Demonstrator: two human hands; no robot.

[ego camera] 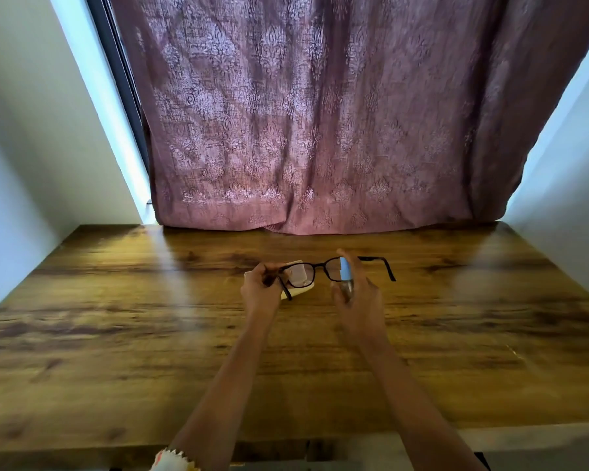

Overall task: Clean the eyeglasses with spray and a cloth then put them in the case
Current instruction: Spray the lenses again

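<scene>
- A person's left hand (259,290) pinches black, rectangular plastic-framed eyeglasses (316,265) at one hinge, holding them above the brown wood-grain table (116,317).
- Just beyond its fingers lies a white boxy object (300,283), probably the case.
- The right hand (359,300) grips a small blue-and-clear spray bottle (345,271) before the nearest lens. This looks like the spraying stage; wiping next calls for a cloth.
- No label is legible.

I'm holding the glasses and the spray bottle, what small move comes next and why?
Probably press the spray bottle once: your right hand holds it close by a lens of the eyeglasses, which your left hand grips by one corner.
</scene>
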